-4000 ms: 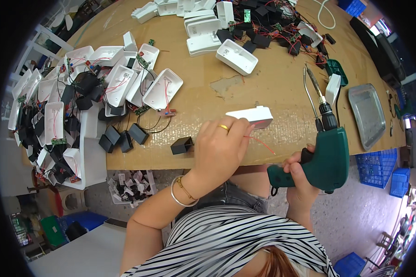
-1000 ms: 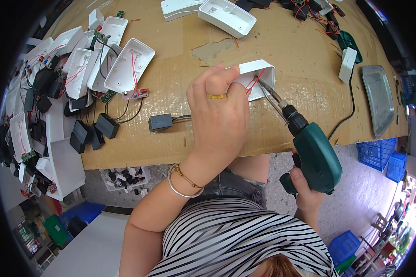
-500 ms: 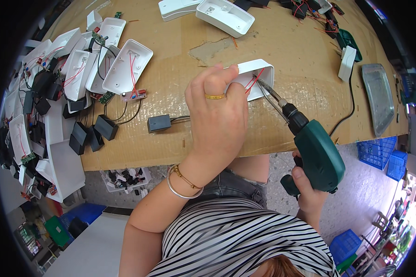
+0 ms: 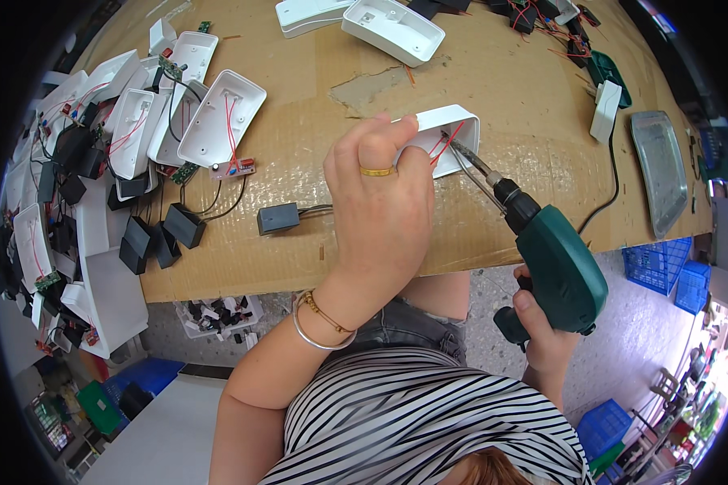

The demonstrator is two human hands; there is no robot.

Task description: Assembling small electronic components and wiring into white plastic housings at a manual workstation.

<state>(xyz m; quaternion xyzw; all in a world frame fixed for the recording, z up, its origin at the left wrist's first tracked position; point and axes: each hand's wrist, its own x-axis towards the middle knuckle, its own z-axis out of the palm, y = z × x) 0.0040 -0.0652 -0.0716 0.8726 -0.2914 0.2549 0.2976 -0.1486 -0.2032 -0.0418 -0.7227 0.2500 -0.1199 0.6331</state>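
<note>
My left hand (image 4: 384, 194) is closed around a white plastic housing (image 4: 463, 121), holding it tilted above the cardboard-covered table. Red wires (image 4: 447, 144) stick out of the housing's open side. In my right hand (image 4: 542, 327) is a dark green soldering gun (image 4: 560, 263), gripped by its handle. Its two thin metal prongs reach into the housing, and their tips are near the base of the red wires. My left fingers hide part of the housing. A black box-shaped plug (image 4: 278, 218) with a dark cable lies beside my left wrist.
Several white housings (image 4: 222, 117) with wires, circuit boards and black adapters crowd the table's left side. More housings (image 4: 392, 31) lie at the far edge. A metal tray (image 4: 660, 174), a green holder (image 4: 609, 77) and a white block (image 4: 605, 113) with a black cable are on the right.
The soldering gun's body and my right hand have shifted very slightly right and down. The prong tips stay inside the housing, and my left hand keeps its hold.
</note>
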